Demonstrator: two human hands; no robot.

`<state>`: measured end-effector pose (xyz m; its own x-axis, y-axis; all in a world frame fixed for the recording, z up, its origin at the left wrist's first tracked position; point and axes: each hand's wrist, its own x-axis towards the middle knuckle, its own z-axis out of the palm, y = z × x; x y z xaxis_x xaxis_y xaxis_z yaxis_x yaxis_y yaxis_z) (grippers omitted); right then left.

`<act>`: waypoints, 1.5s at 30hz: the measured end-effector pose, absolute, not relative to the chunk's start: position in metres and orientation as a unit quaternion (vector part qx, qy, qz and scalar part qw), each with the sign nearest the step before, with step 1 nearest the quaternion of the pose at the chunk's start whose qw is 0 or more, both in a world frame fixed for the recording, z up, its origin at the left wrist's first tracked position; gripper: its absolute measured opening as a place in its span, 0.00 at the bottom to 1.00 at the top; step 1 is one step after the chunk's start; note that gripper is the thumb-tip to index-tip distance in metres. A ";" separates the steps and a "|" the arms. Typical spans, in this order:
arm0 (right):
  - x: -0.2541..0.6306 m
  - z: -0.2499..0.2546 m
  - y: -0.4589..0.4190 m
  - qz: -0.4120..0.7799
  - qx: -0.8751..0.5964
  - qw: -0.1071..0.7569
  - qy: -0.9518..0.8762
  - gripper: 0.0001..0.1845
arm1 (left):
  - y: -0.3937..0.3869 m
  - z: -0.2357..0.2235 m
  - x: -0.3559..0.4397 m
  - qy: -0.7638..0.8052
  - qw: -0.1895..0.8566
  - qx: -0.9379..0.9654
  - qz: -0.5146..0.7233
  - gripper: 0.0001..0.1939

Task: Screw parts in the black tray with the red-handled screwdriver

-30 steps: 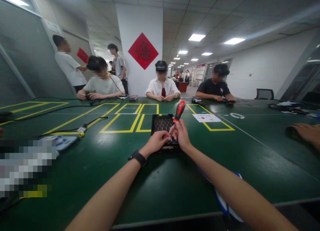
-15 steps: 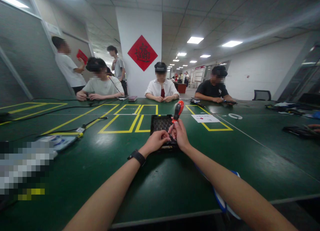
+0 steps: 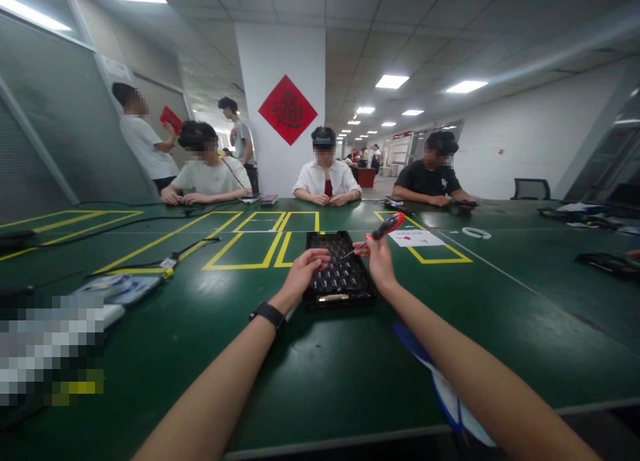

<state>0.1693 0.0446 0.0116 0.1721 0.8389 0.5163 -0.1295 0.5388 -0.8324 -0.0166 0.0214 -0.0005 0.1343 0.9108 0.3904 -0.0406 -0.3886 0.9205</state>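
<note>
A black tray (image 3: 350,294) with rows of small parts lies on the green table (image 3: 210,341) in front of me. My left hand (image 3: 305,266) rests on the tray's left edge, fingers curled over it. My right hand (image 3: 379,260) hovers over the tray's right side, closed on a red-and-black screwdriver (image 3: 384,228). The screwdriver is tilted, handle up to the right, its tip pointing down-left at the tray. A black watch (image 3: 268,313) sits on my left wrist.
Yellow tape rectangles (image 3: 253,244) mark the table. A white sheet (image 3: 416,237) and a white tape ring (image 3: 475,232) lie to the right. Cables (image 3: 165,256) run on the left. Three people sit across the table (image 3: 326,174); two stand at the back left.
My right hand has swung the screwdriver from near upright to a low tilt and moved right and away from my left hand. The left hand has shifted onto the tray's left edge.
</note>
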 end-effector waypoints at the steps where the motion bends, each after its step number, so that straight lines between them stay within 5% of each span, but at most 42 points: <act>1: 0.173 0.009 0.051 0.361 -0.341 0.679 -0.541 0.15 | 0.023 -0.001 -0.018 0.353 0.440 0.600 0.568 0.15; 9: 0.177 -0.005 0.068 0.402 -0.342 0.597 -0.604 0.10 | 0.020 -0.003 -0.014 0.342 0.466 0.569 0.586 0.15; 20: 0.174 -0.006 0.063 0.338 -0.380 0.596 -0.621 0.10 | 0.017 0.000 -0.012 0.345 0.466 0.577 0.576 0.16; 33: 0.173 0.013 0.044 0.494 -0.353 0.696 -0.383 0.06 | 0.016 -0.011 -0.002 0.405 0.151 0.763 0.481 0.20; 45: 0.165 0.016 0.036 0.470 -0.338 0.708 -0.403 0.05 | 0.017 -0.014 -0.004 0.427 0.190 0.759 0.454 0.06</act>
